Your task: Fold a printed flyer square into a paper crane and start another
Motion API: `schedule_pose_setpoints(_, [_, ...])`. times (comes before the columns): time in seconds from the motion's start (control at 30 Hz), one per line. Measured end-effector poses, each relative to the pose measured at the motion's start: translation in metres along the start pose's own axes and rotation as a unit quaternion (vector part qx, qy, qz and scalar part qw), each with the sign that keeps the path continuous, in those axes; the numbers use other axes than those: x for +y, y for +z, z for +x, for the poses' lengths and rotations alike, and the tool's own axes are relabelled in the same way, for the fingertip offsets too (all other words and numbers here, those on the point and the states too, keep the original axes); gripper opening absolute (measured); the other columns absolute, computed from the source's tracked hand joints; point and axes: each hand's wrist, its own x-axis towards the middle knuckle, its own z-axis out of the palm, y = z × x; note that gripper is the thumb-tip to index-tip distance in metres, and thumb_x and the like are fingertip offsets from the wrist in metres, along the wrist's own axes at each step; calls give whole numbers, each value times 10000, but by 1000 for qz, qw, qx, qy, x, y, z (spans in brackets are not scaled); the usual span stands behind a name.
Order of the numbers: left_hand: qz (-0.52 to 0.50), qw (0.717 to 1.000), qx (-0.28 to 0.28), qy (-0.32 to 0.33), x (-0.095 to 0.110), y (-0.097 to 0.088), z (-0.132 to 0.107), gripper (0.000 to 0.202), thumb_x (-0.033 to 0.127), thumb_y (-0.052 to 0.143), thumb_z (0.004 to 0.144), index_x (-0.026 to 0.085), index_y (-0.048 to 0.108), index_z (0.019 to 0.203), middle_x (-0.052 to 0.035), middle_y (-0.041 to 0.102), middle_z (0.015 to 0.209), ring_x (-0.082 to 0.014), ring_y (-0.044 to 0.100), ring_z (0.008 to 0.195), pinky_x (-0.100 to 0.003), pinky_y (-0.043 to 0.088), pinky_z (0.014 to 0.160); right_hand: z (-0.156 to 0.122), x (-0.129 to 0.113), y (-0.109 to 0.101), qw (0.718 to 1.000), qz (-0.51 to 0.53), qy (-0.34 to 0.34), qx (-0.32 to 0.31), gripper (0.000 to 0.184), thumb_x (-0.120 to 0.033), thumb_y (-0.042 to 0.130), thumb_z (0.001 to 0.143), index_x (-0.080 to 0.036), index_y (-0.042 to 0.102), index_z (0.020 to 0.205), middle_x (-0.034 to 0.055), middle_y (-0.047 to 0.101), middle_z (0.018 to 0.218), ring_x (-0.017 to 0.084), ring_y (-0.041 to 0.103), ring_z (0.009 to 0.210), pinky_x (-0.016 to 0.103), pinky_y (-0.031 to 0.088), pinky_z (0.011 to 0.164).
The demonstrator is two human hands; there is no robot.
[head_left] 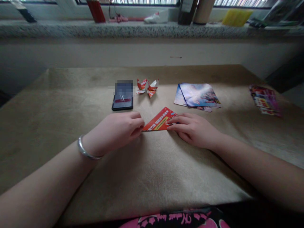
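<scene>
A red sheet of printed paper (159, 121), folded into a triangle, lies on the table between my hands. My left hand (121, 128), with a silver bangle at its wrist, pinches the paper's left corner; the fingertips are partly hidden. On the right part of the paper rest the outstretched fingers of my right hand (193, 129), pressing it flat. Beyond the paper stands a folded red-and-white paper butterfly (147, 87). Left of the butterfly lies a phone (123, 96) with its screen lit.
Blue and pink printed sheets (198, 95) lie in a loose stack behind my right hand. Farther right is a pile of red and purple printed papers (265, 100). The tan table (152, 177) ends at a wall below a granite sill (142, 30) holding a red can (96, 11) and a yellow sponge-like block (237, 17).
</scene>
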Motion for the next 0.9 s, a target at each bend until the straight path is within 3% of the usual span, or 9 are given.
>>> schedule_pose_setpoints(0.17, [-32,995,87,46,22,23,15,290,287,477,926,178,554,1183,-72,605,1174,-194,583,1030,-304,497,855,3,-4,-2,1000,5,10,6,247,-187,490,876,-206,664,1051,67,671,1123,207,582,995,361,479,866])
schedule_pose_setpoints(0.33, [30,990,126,59,27,35,19,228,244,457,939,178,606,1099,-64,659,1053,-189,608,915,-301,518,773,4,-8,-4,999,14,30,6,213,-233,489,890,-181,651,1019,72,679,1091,210,589,986,355,477,856])
schedule_pose_setpoints(0.53, [78,988,117,70,37,24,11,157,143,474,903,145,627,934,-69,672,941,-175,622,846,-269,509,695,-3,-11,-8,999,17,50,4,186,-234,517,869,-186,644,997,74,684,1056,214,589,990,353,463,845])
schedule_pose_setpoints(0.7, [93,988,120,34,50,15,7,146,177,465,890,151,594,826,-52,635,794,-183,602,718,-282,456,584,-5,-24,-20,998,15,55,-8,143,-242,527,862,-198,653,914,66,689,994,202,592,927,323,451,793])
schedule_pose_setpoints(0.9, [76,992,99,-21,70,-7,8,86,190,505,855,162,577,892,-42,631,803,-190,607,697,-288,417,571,4,-53,-35,988,-50,137,-39,115,-250,543,826,-196,644,814,73,687,896,213,589,841,308,409,709])
